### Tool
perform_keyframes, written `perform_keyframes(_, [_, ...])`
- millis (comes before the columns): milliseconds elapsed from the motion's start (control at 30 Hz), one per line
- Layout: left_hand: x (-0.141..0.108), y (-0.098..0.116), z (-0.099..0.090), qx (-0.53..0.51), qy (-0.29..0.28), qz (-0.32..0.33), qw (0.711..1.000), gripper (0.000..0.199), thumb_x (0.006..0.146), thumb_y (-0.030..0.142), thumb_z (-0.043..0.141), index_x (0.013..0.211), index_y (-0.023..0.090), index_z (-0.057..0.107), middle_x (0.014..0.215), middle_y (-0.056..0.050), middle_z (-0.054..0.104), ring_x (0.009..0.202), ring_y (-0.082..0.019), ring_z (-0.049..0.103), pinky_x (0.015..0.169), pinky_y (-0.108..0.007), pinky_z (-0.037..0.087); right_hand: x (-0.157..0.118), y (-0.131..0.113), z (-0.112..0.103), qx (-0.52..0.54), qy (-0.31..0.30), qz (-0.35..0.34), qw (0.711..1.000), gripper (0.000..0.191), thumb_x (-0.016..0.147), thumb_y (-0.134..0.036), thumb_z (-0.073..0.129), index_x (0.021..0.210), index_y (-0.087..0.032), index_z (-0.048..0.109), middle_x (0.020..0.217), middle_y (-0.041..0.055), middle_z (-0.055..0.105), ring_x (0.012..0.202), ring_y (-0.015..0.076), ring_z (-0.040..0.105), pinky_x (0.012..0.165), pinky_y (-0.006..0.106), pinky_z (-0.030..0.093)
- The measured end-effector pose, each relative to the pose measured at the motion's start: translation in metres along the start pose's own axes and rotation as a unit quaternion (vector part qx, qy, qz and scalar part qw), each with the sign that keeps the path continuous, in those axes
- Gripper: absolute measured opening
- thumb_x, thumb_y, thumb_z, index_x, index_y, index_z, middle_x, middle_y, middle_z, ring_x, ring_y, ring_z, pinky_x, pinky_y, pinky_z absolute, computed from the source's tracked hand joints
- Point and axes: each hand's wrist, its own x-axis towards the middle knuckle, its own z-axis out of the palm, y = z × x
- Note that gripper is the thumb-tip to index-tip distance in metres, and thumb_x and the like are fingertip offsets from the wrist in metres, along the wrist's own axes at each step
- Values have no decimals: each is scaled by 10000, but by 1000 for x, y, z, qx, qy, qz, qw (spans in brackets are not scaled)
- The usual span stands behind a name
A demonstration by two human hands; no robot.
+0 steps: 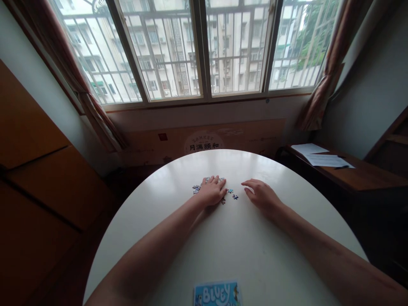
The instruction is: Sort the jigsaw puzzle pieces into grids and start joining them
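Observation:
On the round white table, my left hand (213,192) lies palm down with its fingers spread over a small pile of jigsaw pieces (196,189). Part of the pile is hidden beneath it. A few loose pieces (235,196) lie just right of that hand, between my two hands. My right hand (260,194) rests to the right of them, its fingers slightly bent and apart, holding nothing. Near the bottom edge of the view lies a blue box or card marked "BLUEY" (217,294), partly cut off by the frame.
The white table (248,255) has a curved far edge below a barred window. To the right stands a brown wooden desk (369,174) with paper sheets (330,160) and dark pens. An orange-brown cabinet (41,187) is at the left.

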Motion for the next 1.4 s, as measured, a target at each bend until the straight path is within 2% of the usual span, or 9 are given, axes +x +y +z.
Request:
perform_keyframes(233, [-31,-55,-12,-56,36,75,995,655,1017,569,249,1584,241,275,1627,-79,299,1487,-235,287,1202,-379,252,-2,-7,-1,35,-63,-58,996,322,948,-249,494,1153,-230,742,1234,52,685,1275,259,566,1102,407,447])
perform_keyframes(300, [-43,-75,-12,-57,64,61,994,674,1011,581,254,1584,225,279,1643,-84,254,1503,-239,246,1216,-374,222,-4,-15,0,37,-105,-85,990,336,963,-272,479,1183,-258,733,1289,34,659,1338,271,512,1157,456,384])
perform_keyframes(400, [-56,-90,-5,-28,36,27,999,777,975,631,328,1595,170,238,1659,-133,161,1529,-284,150,1230,-424,169,-6,-33,3,21,-174,-100,979,447,997,-346,427,1394,-237,600,1476,54,504,1444,317,366,1208,555,256])
perform_keyframes(533, [-60,-75,8,-1,2,35,999,825,951,690,355,1608,219,188,1665,-123,106,1538,-309,59,1231,-502,84,-9,-54,11,14,-223,-111,968,585,1030,-443,335,1548,-180,396,1595,72,304,1506,309,229,1243,537,164])
perform_keyframes(700, [-54,-42,9,-16,-1,46,999,755,988,679,267,1607,254,193,1669,-110,68,1539,-292,51,1230,-505,78,-10,-53,14,51,-222,-112,967,602,1040,-422,289,1590,-176,293,1615,48,256,1521,247,200,1262,481,149])
perform_keyframes(800, [-59,-40,0,-20,9,14,1000,781,987,689,225,1613,226,159,1669,-117,22,1539,-289,8,1230,-510,59,-6,-39,15,22,-202,-55,978,613,1040,-410,275,1597,-154,264,1627,53,223,1530,237,164,1267,464,141])
perform_keyframes(967, [-85,-50,-8,0,-25,-11,1000,1010,877,789,385,1615,151,123,1661,-156,27,1535,-326,-2,1234,-510,49,27,-21,21,-13,-201,-1,980,662,1045,-445,254,1590,-69,250,1622,141,202,1527,317,141,1242,544,139])
perform_keyframes(1200, [-85,-27,13,-23,6,-57,998,1048,855,805,354,1613,125,107,1656,-174,37,1529,-358,23,1226,-551,92,96,-48,52,14,-220,-65,973,600,1054,-398,271,1586,-120,281,1621,120,209,1523,266,182,1248,474,182])
perform_keyframes(1400, [-85,-22,17,-44,20,-62,997,903,915,676,343,1596,108,175,1658,-157,100,1532,-321,93,1235,-492,139,71,-69,55,40,-259,-162,951,585,1059,-427,240,1579,-172,320,1617,50,239,1526,227,184,1267,443,151])
